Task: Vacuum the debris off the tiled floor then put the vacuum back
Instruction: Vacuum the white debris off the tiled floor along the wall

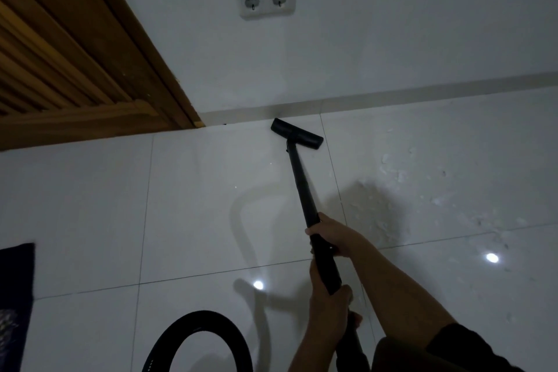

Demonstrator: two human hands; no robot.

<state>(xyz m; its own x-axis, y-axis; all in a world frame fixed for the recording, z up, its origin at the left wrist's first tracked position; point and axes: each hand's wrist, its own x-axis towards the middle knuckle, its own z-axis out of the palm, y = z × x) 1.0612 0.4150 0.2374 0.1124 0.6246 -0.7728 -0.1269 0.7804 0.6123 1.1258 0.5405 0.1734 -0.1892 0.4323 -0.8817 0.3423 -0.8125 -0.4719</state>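
White glossy floor tiles [90, 205] everywhere, pale debris [392, 178] scattered off to the right. Both hands grip the black vacuum wand [303, 187]: right hand [332, 234] wrapped higher up, left hand [330, 308] clenched lower. Its floor head [296, 133] sits by the skirting [392, 98], hose [196, 338] looping left.

A black vacuum wand [303, 190] slants up mid-frame, its flat floor head [297, 133] on the glossy white tiled floor [90, 205] by the skirting; pale debris [401, 178] speckles the right; the hose [199, 338] loops bottom centre.
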